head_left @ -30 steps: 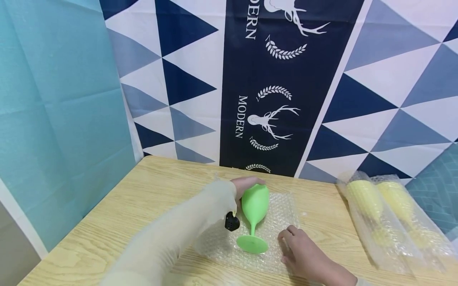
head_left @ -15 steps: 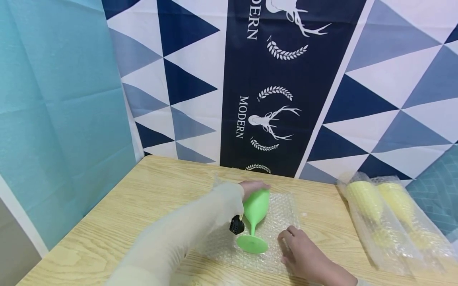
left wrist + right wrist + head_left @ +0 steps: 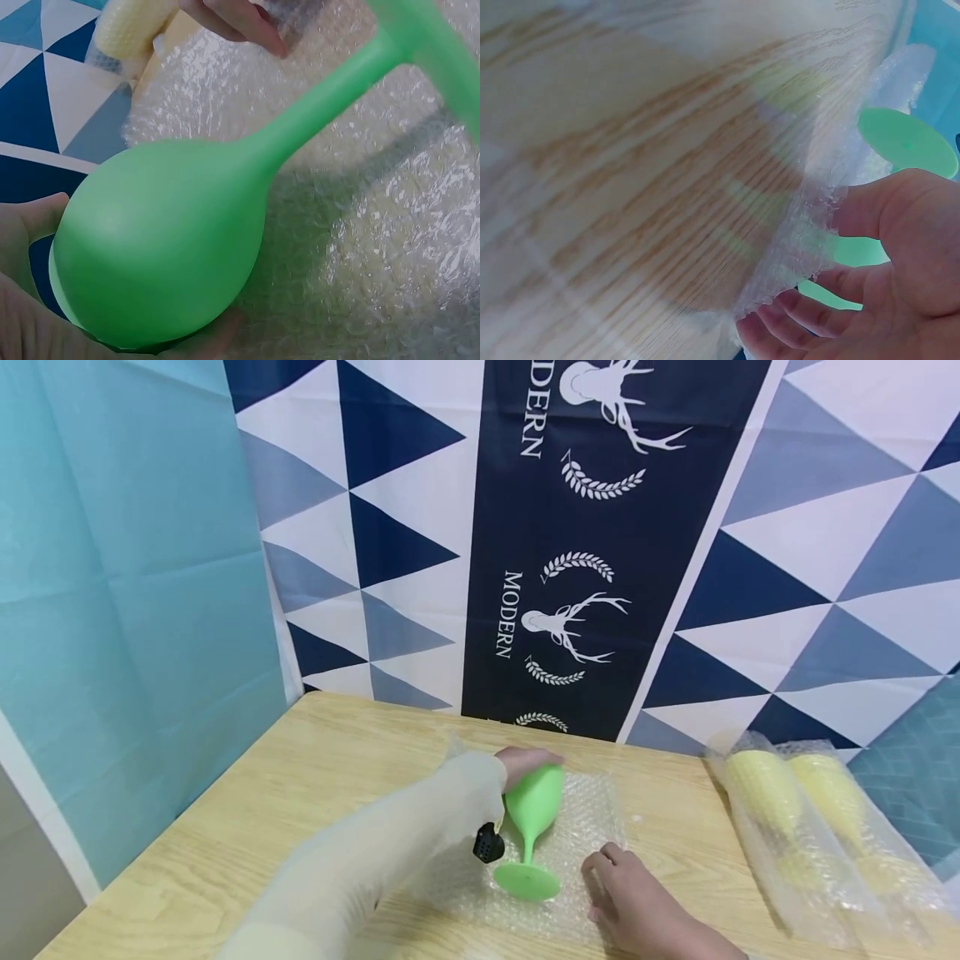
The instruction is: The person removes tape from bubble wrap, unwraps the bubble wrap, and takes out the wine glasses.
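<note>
A green goblet (image 3: 534, 806) lies over a sheet of bubble wrap (image 3: 588, 810), its foot toward the person. My left hand (image 3: 527, 762) holds the bowl from the far left side; in the left wrist view its thumb and fingers curve round the bowl (image 3: 165, 232), and the stem is free. At the wrap's right edge is my right hand (image 3: 637, 902), fingers bent. The right wrist view shows that hand (image 3: 904, 255) with thumb and fingertips on the edge of the wrap (image 3: 791, 262), pinching it. The fingertips are partly hidden behind the wrap.
Two yellow objects in bubble wrap (image 3: 765, 793) (image 3: 832, 789) lie side by side at the right of the wooden table (image 3: 300, 777). Patterned cloth (image 3: 405, 527) hangs behind the table, and a light blue sheet (image 3: 135, 568) hangs at the left.
The left hand has shifted slightly to the right over the goblet's bowl. The head view has tilted up a little. The right hand and the goblet have barely moved.
</note>
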Available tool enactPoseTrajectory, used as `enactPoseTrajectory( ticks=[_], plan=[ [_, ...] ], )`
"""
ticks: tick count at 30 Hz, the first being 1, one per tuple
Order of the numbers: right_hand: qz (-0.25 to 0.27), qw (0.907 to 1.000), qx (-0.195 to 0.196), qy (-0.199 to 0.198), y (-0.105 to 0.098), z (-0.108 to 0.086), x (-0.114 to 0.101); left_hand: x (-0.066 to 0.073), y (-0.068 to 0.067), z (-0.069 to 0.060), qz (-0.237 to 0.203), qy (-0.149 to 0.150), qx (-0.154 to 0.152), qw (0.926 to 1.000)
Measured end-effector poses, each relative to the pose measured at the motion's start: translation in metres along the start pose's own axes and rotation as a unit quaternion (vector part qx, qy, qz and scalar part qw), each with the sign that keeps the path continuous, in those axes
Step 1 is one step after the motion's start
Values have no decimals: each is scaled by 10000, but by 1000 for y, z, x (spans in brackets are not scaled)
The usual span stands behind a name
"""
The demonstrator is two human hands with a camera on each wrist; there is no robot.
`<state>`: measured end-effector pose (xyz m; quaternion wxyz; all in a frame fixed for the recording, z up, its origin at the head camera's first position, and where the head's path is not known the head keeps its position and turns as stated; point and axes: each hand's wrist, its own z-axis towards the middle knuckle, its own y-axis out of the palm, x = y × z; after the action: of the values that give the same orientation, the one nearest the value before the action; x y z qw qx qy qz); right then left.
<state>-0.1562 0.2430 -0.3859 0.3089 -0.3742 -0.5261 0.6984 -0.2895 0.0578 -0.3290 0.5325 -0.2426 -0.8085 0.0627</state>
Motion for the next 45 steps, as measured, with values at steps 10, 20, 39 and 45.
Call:
enactPoseTrajectory(
  ticks=[10,20,39,45],
  plan=[
    [94,9999,-114,1,10,-7,-4,-5,-1,-21,40,69,-35,10000],
    [141,9998,-40,-108,15,-13,-7,-3,0,-47,257,155,374,9988],
    [-223,9971,657,-314,10,-3,-3,0,-25,-112,820,842,767,9901],
    [-221,9979,577,-179,4,-3,-2,-4,-31,-123,801,1322,816,9846]
  ],
)
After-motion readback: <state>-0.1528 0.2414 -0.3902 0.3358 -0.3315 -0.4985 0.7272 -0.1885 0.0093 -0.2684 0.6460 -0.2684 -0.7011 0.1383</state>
